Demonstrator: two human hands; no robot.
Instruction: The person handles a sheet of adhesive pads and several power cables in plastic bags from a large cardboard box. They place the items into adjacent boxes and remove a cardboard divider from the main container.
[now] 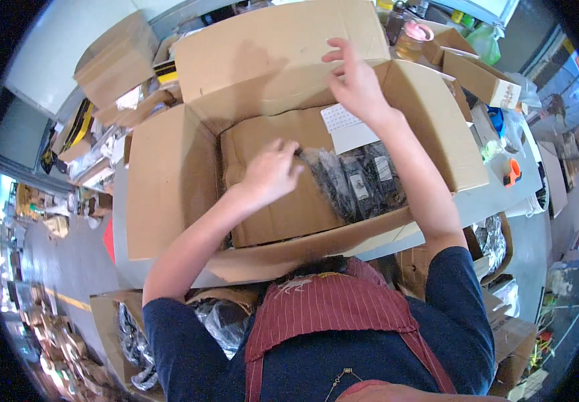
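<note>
A large open cardboard box (159,194) stands before me with its flaps folded out. Inside lies a flat brown cardboard sheet (276,218). Clear plastic bags with dark items and pale labels (356,184) rest on the sheet's right part. Beside them is a white sheet of paper with small printed marks (339,124). My left hand (269,173) is over the sheet at the bags' left end, fingers loosely bent, thumb apart; whether it touches the plastic is unclear. Raised above the box's far right side, my right hand (356,84) is open, its fingers spread and holding nothing.
The box sits on a grey table (510,181). An orange tape-like tool (512,172) lies at the right, near a smaller open carton (480,80). A jar with a pink top (413,40) stands behind. Cartons with plastic-wrapped goods (132,342) are below the table.
</note>
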